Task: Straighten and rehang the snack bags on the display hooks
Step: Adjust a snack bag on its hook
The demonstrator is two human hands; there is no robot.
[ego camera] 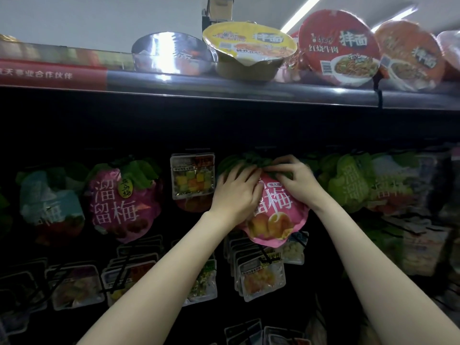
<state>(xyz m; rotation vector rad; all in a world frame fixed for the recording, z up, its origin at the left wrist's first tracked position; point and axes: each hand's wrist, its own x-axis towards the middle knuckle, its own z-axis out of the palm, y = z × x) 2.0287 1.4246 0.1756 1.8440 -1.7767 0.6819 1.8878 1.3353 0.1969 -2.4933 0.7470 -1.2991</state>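
Note:
A pink plum snack bag (275,217) with a green leaf-shaped top hangs at the middle of the upper hook row. My left hand (236,192) lies over its left side, fingers reaching up onto the green top. My right hand (295,176) pinches the green top edge from the right, fingers curled over it. The hook behind the bag's top is hidden by my fingers. More bags hang in the same row: a magenta plum bag (122,197), a blue one (49,197), a clear dried-fruit pack (193,175) and green bags (348,185).
Above, a dark shelf edge (224,92) carries instant noodle bowls (249,51), some tilted over the edge. Below the hands, rows of small clear snack packs (260,277) hang on black hooks. Further blurred bags fill the right side (418,242).

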